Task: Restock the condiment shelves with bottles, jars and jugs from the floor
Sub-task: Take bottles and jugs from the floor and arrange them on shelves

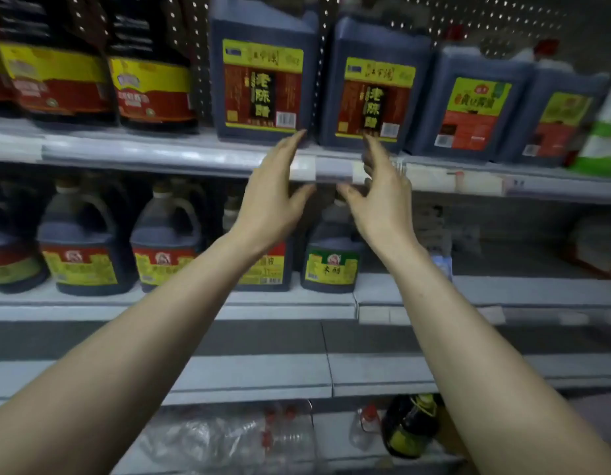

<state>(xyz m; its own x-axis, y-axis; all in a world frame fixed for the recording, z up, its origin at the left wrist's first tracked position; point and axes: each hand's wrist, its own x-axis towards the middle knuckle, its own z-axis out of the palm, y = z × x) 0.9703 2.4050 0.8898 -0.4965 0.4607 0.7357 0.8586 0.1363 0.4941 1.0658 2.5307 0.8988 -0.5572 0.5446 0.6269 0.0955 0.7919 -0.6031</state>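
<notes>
Two big dark vinegar jugs with yellow-and-red labels stand side by side on the upper shelf (180, 150): the left jug (263, 70) and the right jug (376, 84). My left hand (276, 197) is raised with straight fingers, its fingertips at the left jug's lower right corner. My right hand (382, 197) is also raised with straight fingers, the tips at the bottom of the right jug's label. Neither hand holds anything. On the bottom level lies a dark bottle (412, 426) with a yellow cap ring, beside clear bottles with red caps (287, 433).
More dark jugs (468, 104) fill the upper shelf to the right, and red-and-yellow labelled bottles (153, 87) fill it to the left. The middle shelf (297, 299) carries several smaller handled jugs (81, 245). A green-and-white package (602, 138) sits at the far right.
</notes>
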